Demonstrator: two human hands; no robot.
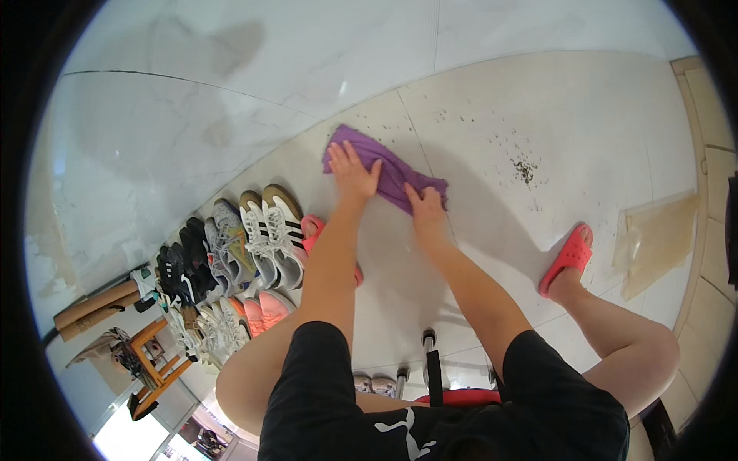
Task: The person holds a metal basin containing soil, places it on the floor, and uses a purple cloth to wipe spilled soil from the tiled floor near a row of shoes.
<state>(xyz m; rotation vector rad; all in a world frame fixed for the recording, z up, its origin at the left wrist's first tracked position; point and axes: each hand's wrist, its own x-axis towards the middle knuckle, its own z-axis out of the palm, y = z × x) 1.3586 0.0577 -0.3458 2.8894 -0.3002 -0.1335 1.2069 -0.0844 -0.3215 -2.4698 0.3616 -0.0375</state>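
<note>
A purple cloth (389, 166) lies spread on the pale tiled floor, close to the foot of the wall. My left hand (355, 175) rests flat on its left part, fingers stretched out and thumb apart. At the cloth's right end, my right hand (429, 211) has its fingers curled at the near edge, gripping the fabric. Dark crumbs (525, 170) are scattered over the floor to the right, thickest in one small heap. A few more specks dot the tiles just beyond the cloth.
Rows of shoes (261, 238) line the wall at left. A red clog (570, 257) is on my right foot, and another (314, 230) shows partly behind my left arm. A translucent yellowish sheet (657, 242) lies at far right. A wheeled stool leg (429, 346) stands beneath me.
</note>
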